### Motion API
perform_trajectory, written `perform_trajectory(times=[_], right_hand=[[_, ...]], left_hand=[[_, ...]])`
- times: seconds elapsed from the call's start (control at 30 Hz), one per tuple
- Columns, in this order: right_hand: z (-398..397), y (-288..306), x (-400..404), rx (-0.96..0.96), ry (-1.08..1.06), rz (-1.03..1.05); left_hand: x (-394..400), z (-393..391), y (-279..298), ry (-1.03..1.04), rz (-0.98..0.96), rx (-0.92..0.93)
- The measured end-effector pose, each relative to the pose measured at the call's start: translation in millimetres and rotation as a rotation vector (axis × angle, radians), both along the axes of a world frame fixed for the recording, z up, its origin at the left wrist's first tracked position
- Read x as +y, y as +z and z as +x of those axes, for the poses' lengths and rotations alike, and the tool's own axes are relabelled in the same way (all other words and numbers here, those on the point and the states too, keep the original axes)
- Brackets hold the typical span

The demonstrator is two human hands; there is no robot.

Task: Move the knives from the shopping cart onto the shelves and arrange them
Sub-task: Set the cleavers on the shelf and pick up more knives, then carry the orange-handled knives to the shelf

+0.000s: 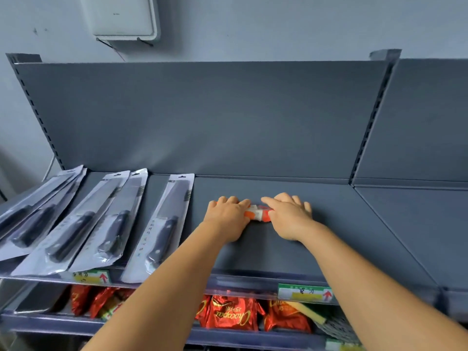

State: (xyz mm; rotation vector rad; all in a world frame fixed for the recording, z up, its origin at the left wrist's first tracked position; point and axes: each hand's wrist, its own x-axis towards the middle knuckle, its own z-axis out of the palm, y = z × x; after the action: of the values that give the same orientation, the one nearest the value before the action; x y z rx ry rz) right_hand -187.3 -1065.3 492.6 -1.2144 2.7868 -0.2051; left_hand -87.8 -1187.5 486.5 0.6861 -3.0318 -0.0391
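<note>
A small orange and white packaged item (257,213) lies on the grey top shelf (329,224), mostly hidden between my two hands. My left hand (228,216) covers its left end with fingers curled over it. My right hand (288,216) rests on its right end, fingers spread toward the back. Several black-handled knives in clear blister packs (164,224) lie side by side on the left half of the same shelf, handles toward the front edge. The shopping cart is out of view.
The shelf's back panel (202,117) rises behind the hands. Price labels (305,293) sit on the front rail. Red snack bags (233,312) fill the lower shelf. A white box (121,16) hangs on the wall above.
</note>
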Motion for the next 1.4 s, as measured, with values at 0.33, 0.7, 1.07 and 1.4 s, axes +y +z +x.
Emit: perform_trajectory(times=[0.33, 0.7, 1.07, 1.4], right_hand=[[23, 1, 63, -0.052, -0.090, -0.093], [67, 5, 215, -0.021, -0.363, -0.186], [147, -66, 436, -0.048, -0.767, -0.236], [262, -140, 626, -0.164, -1.153, -0.213]], left_hand=[[46, -14, 15, -0.020, -0.105, 0.055], [198, 2, 15, -0.416, 0.026, 0.171], [412, 40, -38, -0.794, 0.190, 0.167], [607, 106, -118, -1.050, 0.269, -0.071]])
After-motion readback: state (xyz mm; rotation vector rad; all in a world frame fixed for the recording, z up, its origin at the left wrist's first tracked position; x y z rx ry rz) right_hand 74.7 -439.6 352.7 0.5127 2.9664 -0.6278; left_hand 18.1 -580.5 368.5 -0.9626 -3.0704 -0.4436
